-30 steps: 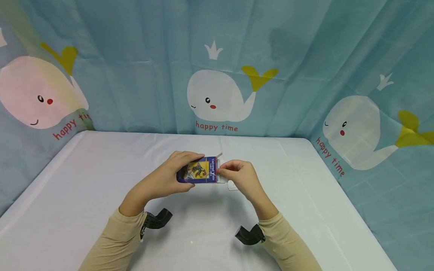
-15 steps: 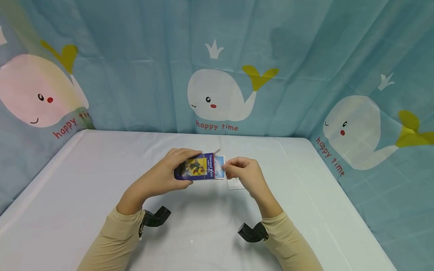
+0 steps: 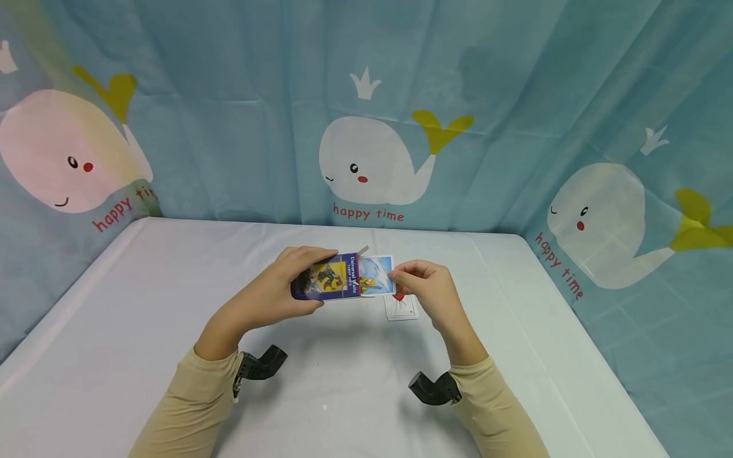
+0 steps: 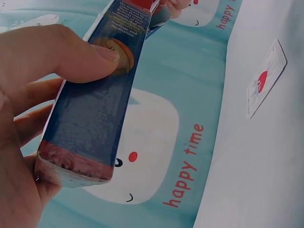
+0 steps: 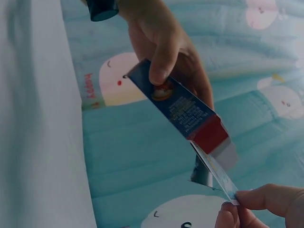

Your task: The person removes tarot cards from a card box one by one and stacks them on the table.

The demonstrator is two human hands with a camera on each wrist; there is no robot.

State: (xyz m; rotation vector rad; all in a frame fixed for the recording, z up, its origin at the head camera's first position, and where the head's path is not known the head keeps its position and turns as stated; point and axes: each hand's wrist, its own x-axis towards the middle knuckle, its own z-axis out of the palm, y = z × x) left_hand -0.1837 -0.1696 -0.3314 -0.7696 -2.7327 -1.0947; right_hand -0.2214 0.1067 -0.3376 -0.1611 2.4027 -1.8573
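My left hand (image 3: 269,299) grips a dark blue tarot card box (image 3: 325,278) by its long edges, thumb along the near side. The box reads "Universal Waite" and its end flap (image 5: 224,153) stands open toward the right. About half of a tarot card (image 3: 376,275) with a pale blue picture sticks out of that open end. My right hand (image 3: 428,291) pinches the card's outer edge between thumb and fingers. In the right wrist view the card (image 5: 216,173) shows nearly edge-on. The part still inside the box is hidden.
A small stack of cards (image 3: 402,309) with a red heart on top lies on the white table (image 3: 321,407), below and partly behind my right hand. A blue curtain (image 3: 240,127) printed with whales surrounds the table's back and sides.
My right hand has moved right, drawing the card out of the box. My left hand and the box have shifted slightly left and up. More of the stack on the table shows.
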